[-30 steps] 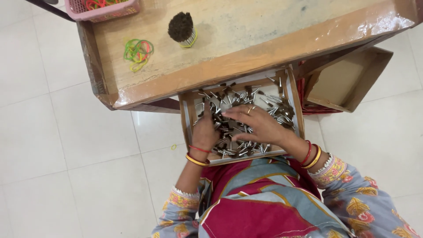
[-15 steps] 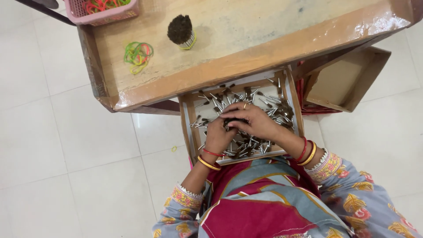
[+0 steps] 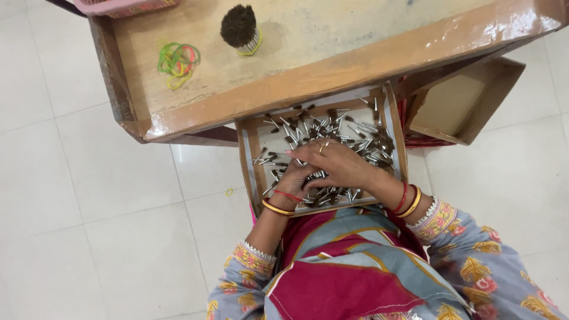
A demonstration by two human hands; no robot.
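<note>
Both hands are down in the shallow wooden tray (image 3: 248,155) on the person's lap, right in the thick of a loose heap of small brown-tipped sticks (image 3: 349,133). The right hand (image 3: 335,165) lies palm down across the middle of the pile, fingers spread fairly wide and pressing onto the sticks, a ring showing on one finger. Under its fingertips sits the left hand (image 3: 294,181), curled narrow, and it is closed around a small gathered bunch of sticks (image 3: 318,175) whose pale ends poke out between the two hands. The two hands are touching, the right one overlapping the left.

Red and gold bangles (image 3: 409,200) circle the right wrist, with a matching set on the left wrist just behind the curled hand. More sticks are scattered beyond the fingers toward the far edge of the tray and off to the right hand's side.

Beyond the hands, a wooden table (image 3: 332,65) runs across the view. On it, well apart from the hands, stands an upright tied bundle of sticks (image 3: 240,28), dark tips up, and further to the left-hand side lies a small tangle of coloured rubber bands (image 3: 178,61). Off past the right hand, an open cardboard box (image 3: 468,101) sits beside the tray. A pink basket (image 3: 121,6) peeks in at the far corner of the table.
</note>
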